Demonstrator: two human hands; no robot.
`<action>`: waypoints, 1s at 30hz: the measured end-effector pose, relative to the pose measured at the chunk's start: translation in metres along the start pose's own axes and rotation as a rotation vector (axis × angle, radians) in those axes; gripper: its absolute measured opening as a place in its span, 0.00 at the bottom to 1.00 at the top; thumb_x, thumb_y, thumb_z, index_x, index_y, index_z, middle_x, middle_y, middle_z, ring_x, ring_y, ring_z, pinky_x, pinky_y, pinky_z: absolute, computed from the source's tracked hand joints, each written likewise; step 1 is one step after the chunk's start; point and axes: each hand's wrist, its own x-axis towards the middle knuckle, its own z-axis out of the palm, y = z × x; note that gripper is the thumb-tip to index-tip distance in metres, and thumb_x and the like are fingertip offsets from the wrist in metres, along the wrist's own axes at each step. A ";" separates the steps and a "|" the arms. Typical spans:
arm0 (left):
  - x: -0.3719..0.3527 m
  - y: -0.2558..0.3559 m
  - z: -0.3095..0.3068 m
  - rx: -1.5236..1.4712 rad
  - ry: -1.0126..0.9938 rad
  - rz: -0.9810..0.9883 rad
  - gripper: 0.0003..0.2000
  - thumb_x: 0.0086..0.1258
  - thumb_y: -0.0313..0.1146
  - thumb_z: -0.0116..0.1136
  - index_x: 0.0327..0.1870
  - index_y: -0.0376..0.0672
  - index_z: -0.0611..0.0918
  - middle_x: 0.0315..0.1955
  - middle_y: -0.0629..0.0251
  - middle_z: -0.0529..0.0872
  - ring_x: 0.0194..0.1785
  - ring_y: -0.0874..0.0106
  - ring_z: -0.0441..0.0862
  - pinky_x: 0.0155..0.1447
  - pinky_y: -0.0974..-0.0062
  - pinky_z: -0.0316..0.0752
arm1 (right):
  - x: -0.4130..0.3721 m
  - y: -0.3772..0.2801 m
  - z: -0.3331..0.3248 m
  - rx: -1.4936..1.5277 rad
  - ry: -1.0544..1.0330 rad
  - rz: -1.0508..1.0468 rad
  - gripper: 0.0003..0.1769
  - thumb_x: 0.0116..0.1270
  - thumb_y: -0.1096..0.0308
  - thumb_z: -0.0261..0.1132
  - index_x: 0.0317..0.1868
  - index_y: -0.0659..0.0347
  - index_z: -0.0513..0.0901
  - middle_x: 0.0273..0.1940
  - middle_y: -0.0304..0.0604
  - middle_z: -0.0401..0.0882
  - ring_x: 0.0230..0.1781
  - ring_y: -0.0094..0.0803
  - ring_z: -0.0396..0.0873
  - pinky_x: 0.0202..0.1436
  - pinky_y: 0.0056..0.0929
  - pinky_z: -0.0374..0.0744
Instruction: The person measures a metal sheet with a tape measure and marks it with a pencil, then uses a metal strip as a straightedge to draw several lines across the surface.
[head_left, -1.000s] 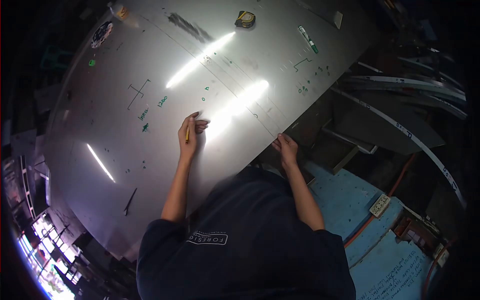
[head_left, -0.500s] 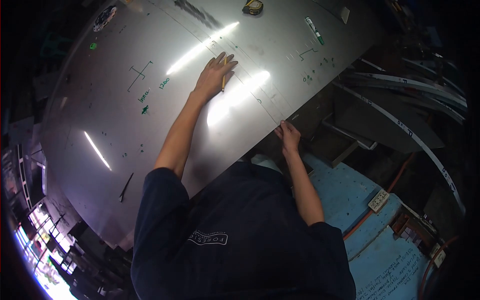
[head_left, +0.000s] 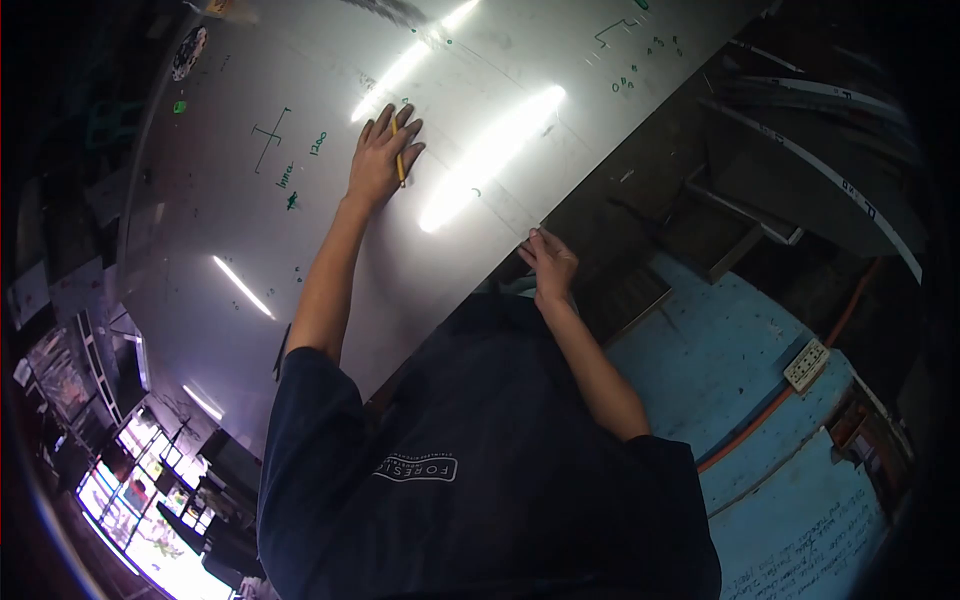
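My left hand rests on a large shiny metal sheet, fingers partly spread. A yellow pencil is tucked between those fingers, its tip pointing back toward me. At the sheet's near edge, the thumb and fingers of my right hand pinch the rim, where a faint line runs out across the surface. Green marker notes and a drawn profile stand left of my left hand. A small green curved mark lies between the two hands.
A round patterned object and a small green item sit at the far left of the sheet. Right of its edge are curved printed strips, a power outlet block on an orange cord, and a blue surface with handwriting.
The view has shifted, so the tape measure is out of frame and the marker almost so. My left hand stays on the sheet with the pencil; my right hand stays at the edge.
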 end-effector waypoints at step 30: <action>-0.054 -0.040 0.001 -0.082 0.092 0.020 0.16 0.71 0.39 0.64 0.58 0.48 0.83 0.68 0.68 0.79 0.78 0.57 0.65 0.79 0.45 0.56 | -0.059 0.035 0.009 -0.221 -0.008 -0.160 0.20 0.76 0.73 0.63 0.64 0.77 0.77 0.56 0.57 0.84 0.48 0.36 0.87 0.49 0.31 0.89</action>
